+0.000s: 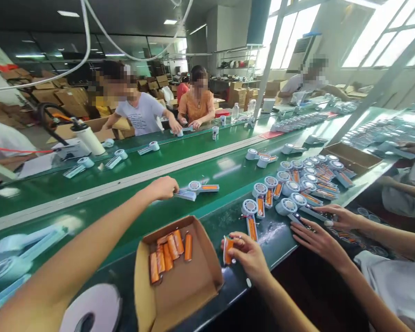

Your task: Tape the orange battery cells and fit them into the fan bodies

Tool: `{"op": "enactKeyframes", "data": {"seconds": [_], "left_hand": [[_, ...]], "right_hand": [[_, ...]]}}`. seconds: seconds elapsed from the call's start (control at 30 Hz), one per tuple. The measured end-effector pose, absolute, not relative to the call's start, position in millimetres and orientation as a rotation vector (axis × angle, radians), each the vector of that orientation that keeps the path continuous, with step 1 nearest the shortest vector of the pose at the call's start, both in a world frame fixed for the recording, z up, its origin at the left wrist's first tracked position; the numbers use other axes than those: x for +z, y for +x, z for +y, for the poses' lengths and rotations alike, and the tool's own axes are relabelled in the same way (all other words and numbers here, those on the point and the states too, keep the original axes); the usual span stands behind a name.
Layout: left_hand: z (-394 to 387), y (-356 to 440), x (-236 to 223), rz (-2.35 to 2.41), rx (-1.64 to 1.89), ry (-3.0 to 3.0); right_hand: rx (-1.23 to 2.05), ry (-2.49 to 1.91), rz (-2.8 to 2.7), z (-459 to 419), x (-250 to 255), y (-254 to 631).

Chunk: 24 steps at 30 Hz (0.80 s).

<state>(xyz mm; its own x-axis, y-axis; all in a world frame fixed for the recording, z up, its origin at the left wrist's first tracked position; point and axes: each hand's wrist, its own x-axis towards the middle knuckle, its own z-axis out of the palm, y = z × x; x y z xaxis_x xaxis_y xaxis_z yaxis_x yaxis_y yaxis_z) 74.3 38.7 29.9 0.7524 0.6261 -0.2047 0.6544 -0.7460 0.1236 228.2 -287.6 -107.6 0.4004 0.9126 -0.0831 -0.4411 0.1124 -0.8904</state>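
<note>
My left hand (164, 188) reaches out over the green belt, its fingers closed on the end of a pale blue fan housing (186, 195). Touching or right beside that part lies another fan housing (195, 185) with an orange battery in its handle. Between the fingers of my right hand (251, 256) is an orange battery (227, 251) with a whitish strip along one edge, held just right of an open cardboard box (212, 263). Several orange batteries (173, 244) lie loose inside the box.
Several fan housings with batteries (251, 207) crowd the bench to my right, where a co-worker's hands (318, 235) handle one. A tape roll (97, 304) lies at lower left, near blurred pale blue housings (12, 267). People sit across the belt (138, 180).
</note>
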Motion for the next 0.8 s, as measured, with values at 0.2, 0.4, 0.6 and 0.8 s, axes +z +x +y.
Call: {"op": "enactKeyframes", "data": {"seconds": [0.2,0.4,0.6,0.8], "left_hand": [[32.8,-37.2,1.4,1.095,-0.274,2.578],[31.6,-40.9,-8.3,1.074,-0.081,2.440],[28.7,-26.3,-24.9,1.144,0.168,2.346],[22.8,-11.7,-40.0,1.266,0.290,2.255]], "right_hand": [[0.868,-1.098,-0.954,-189.0,-57.0,216.0],[0.657,-1.564,-1.703,-83.1,-31.4,161.8],[0.455,-1.827,-2.125,-55.2,-31.1,145.5],[0.267,-1.960,-2.418,-48.1,-33.1,137.1]]}}
